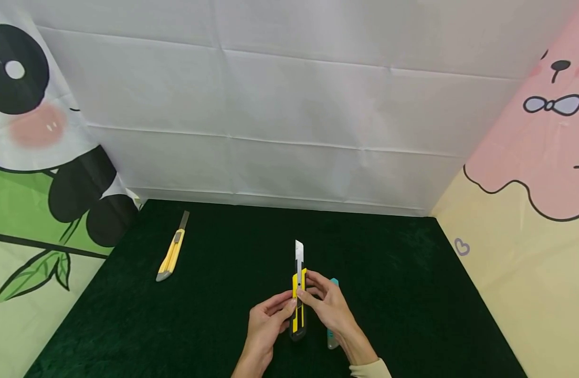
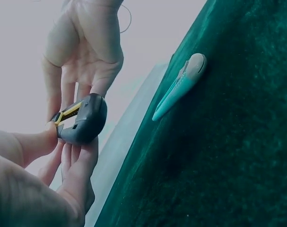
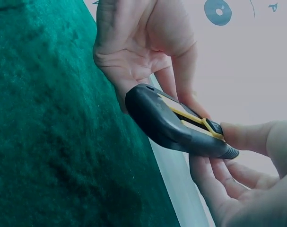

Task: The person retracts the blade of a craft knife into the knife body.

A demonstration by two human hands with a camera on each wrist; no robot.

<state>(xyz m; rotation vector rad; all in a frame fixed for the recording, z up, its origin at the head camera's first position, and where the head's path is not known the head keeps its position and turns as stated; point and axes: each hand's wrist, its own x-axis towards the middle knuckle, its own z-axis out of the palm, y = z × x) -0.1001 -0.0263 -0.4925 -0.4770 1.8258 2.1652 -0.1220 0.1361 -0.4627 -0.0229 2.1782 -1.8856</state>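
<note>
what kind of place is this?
Probably a makeshift recording booth, though I can't be sure: a dark green tabletop, a creased white sheet behind it, and cartoon-printed hangings on both sides.

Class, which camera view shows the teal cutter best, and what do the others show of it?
The left wrist view: the teal cutter lies unobstructed on the dark green surface. In the head view, the right hand hides its middle; the right wrist view lacks it.
</note>
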